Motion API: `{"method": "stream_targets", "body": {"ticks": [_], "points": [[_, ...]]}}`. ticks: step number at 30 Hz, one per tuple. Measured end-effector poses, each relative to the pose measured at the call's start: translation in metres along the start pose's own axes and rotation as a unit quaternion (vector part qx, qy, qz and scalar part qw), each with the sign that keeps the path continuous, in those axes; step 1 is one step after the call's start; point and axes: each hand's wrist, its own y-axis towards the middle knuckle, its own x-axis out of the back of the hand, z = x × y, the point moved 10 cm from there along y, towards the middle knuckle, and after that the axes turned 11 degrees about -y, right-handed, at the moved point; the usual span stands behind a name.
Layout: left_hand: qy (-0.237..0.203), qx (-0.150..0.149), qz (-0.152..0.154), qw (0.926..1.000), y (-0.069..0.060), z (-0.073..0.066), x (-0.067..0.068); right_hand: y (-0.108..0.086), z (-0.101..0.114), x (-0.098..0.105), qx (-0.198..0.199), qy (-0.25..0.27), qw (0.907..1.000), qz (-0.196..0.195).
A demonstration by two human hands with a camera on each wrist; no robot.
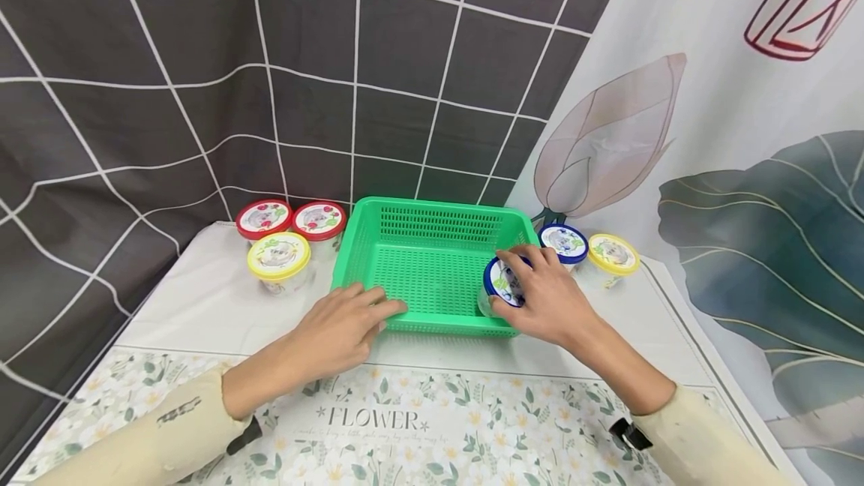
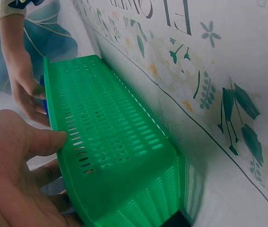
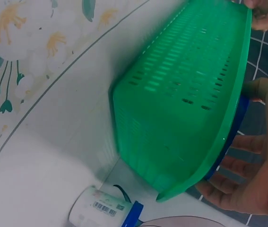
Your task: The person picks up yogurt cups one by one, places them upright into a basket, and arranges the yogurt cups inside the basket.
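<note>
Green basket (image 1: 439, 319), two hands (image 1: 550, 297), six lidded tubs (image 1: 278, 255)

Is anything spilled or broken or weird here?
Nothing stands out. The green basket looks unbroken, the right hand holds a blue-lidded tub, the other tubs look lidded and upright, and I see no spill.

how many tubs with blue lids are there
2: one blue-lidded tub is inside the green basket, at its near right corner; the other tub stands just right of the basket. No others show.
</note>
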Motion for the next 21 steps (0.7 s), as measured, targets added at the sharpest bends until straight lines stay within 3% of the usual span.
{"method": "stream_targets", "body": {"ticks": [21], "points": [[-0.002, -0.003, -0.001, 1.0000, 0.000, -0.001, 0.000, 0.006, 0.008, -0.018, 0.014, -0.007, 0.9997, 0.019]]}}
